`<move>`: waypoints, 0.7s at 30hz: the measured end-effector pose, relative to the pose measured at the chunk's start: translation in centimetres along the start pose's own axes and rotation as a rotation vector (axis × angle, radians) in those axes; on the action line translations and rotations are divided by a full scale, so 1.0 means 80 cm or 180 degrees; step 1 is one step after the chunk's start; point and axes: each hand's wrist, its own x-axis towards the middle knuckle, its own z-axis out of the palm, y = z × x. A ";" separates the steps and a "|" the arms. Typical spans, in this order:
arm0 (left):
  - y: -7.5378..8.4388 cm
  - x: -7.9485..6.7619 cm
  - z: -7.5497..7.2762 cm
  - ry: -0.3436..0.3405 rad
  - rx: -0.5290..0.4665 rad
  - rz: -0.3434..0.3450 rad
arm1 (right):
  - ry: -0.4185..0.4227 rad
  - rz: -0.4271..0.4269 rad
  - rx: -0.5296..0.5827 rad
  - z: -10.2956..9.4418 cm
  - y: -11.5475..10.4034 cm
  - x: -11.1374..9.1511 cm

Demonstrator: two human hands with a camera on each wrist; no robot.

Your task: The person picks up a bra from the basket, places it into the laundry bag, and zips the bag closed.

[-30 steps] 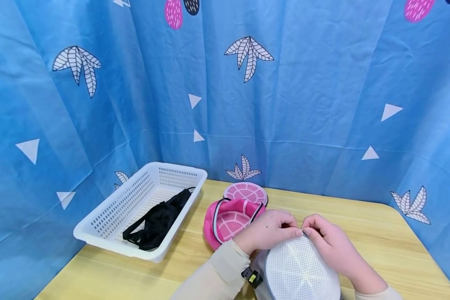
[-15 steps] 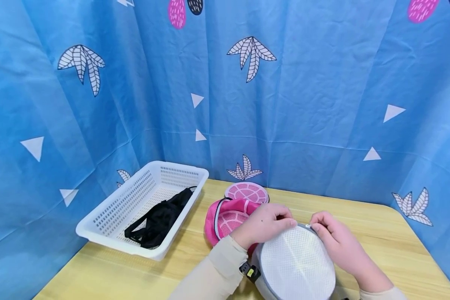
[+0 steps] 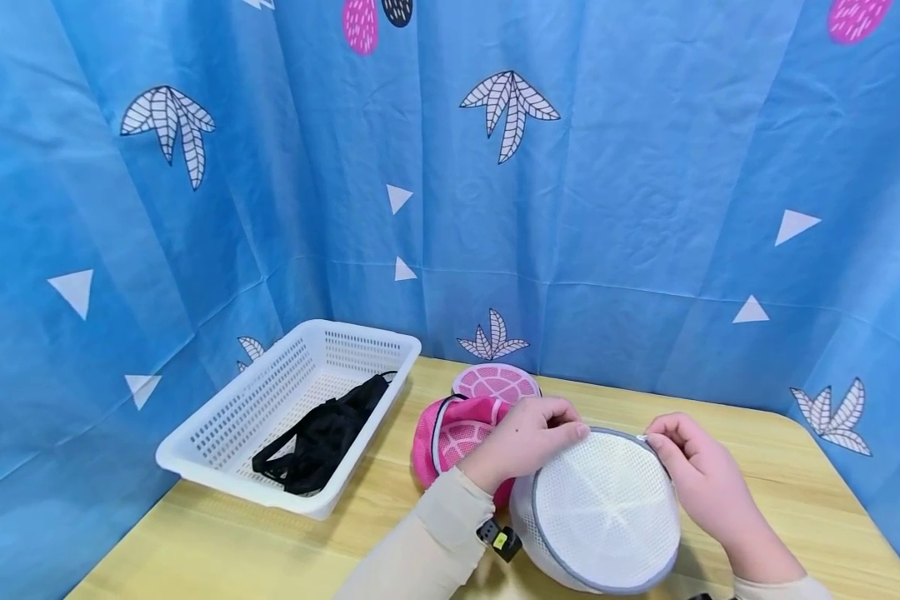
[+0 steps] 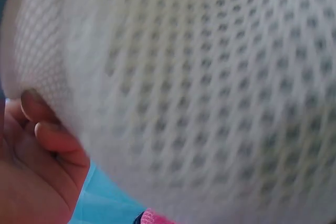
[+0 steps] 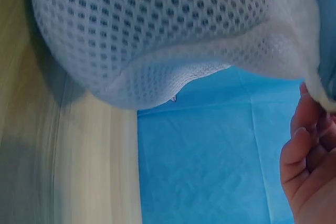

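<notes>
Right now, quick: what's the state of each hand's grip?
Left hand: closed, holding the white mesh bag by its gray edge.
Right hand: closed, holding the same bag by that edge.

Looks like a white mesh bag (image 3: pixel 598 512) with grey trim (image 3: pixel 617 432); tilts at five o'clock, round end (image 3: pixel 611 504) upward, held by that trim near twelve and one.

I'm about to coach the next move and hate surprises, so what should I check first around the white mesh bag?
1. Right hand on the white mesh bag: ok, pinching its grey rim.
2. Left hand on the rim: ok.
3. Bag empty inside: cannot tell through the mesh.
4. Clear space beside it: not ok, the pink mesh bag lies close, partly hidden by the left hand.
5. Black garment in the white basket: ok.
</notes>
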 end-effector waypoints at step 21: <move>0.012 -0.003 0.005 -0.0985 0.0331 0.0178 | -0.0112 0.0012 -0.0071 0.002 -0.005 -0.003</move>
